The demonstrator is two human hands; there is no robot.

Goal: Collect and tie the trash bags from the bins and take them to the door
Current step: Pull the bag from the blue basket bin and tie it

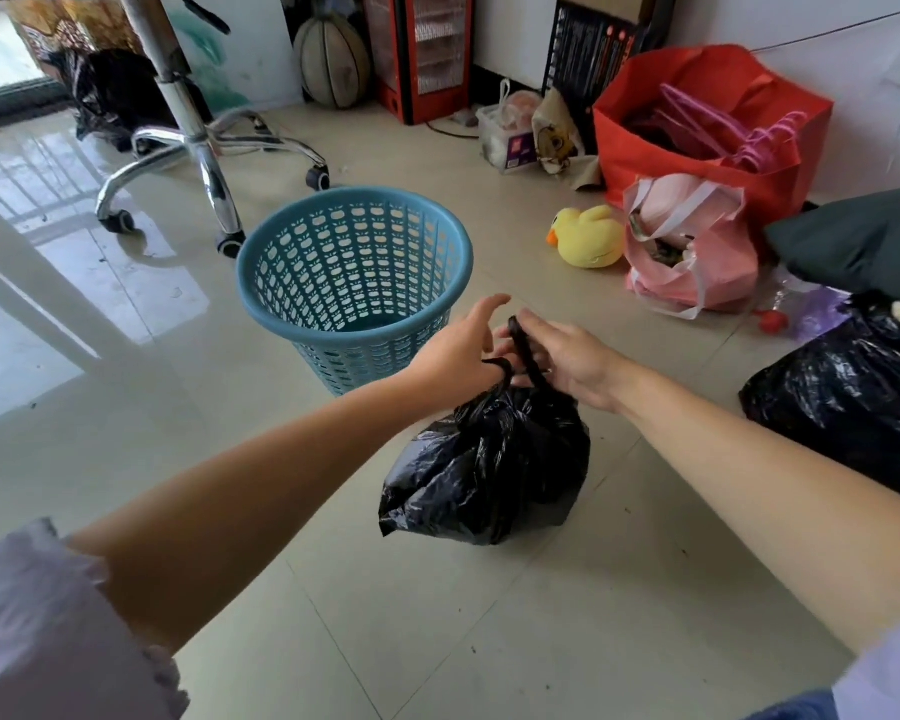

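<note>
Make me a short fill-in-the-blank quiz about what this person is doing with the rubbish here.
1. Both hands, the left hand and the right hand, are working the twisted top of a ____ trash bag.
2. The blue bin behind the bag has no ____ inside it.
3. The yellow toy on the floor is shaped like a ____.

Missing words: black; bag; duck

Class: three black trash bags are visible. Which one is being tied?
The small black bag beside the blue basket; both hands grip its twisted top.
</note>
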